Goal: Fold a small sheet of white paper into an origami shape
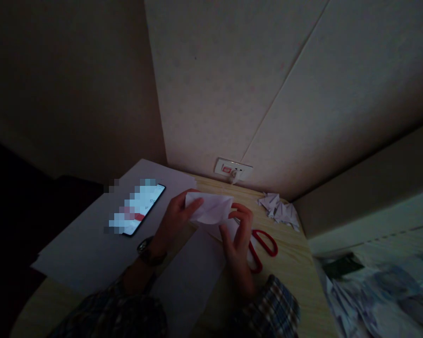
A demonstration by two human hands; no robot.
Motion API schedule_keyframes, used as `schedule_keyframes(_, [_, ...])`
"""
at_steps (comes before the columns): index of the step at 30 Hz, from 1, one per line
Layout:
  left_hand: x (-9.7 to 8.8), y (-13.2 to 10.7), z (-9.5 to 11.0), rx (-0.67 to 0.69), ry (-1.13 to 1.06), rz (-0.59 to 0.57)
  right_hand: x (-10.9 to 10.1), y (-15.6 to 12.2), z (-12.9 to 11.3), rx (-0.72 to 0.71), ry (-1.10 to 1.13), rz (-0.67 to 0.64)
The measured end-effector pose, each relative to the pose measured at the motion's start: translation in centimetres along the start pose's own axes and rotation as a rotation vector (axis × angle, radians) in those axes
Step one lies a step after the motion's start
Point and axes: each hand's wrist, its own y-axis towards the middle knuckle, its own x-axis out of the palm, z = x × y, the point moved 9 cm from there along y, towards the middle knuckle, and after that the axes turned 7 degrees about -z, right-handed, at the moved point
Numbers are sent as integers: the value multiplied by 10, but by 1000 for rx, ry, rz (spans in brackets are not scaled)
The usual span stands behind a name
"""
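A small piece of white paper [211, 210], seemingly folded, is held up above the table between my hands. My left hand [178, 213] grips its left end, thumb on the near face and fingers behind. At the right end is my right hand [239, 230], its fingers curled and apart, with the fingertips close to the paper's edge; whether they touch it is hard to make out. Red-handled scissors [265, 242] lie just right of my right hand, their blades mostly hidden behind it. Below my hands lies a white paper sheet [190, 277].
A lit phone [146, 211] rests on a stack of white paper [88, 249] at the left. Folded paper pieces [278, 210] sit at the table's back right corner. A wall socket [233, 169] with a plug is behind. Plastic bags and papers [380, 291] lie right of the table [289, 281].
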Motion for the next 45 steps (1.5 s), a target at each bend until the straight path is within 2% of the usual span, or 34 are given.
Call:
schedule_keyframes(7, [16,0,6,80,34,-157,-10,-1,27,199,210,186])
schedule_keyframes(11, [24,-4,9,97,-12,-240,-2,-5,44,318,401,168])
schedule_keyframes(15, [26,-5,-1,44,-56,-284,5,-9,51,386,455,149])
schedule_keyframes(19, [25,-3,-12,36,-73,-311,2,-11,52,382,440,189])
schedule_keyframes(23, [26,-1,-9,103,-61,-330,-3,-10,47,343,361,185])
schedule_keyframes(26, [21,0,-9,46,-16,-231,-2,-6,39,291,288,122])
schedule_keyframes(30, [16,-2,-6,-12,-39,-155,-1,-1,31,237,250,44])
schedule_keyframes(36, [0,-2,12,172,70,-22,12,1,33,216,259,-92])
schedule_keyframes(39, [0,0,11,168,40,-40,13,0,37,236,288,-78])
schedule_keyframes(45, [13,3,4,123,-39,-198,2,-2,42,249,329,43])
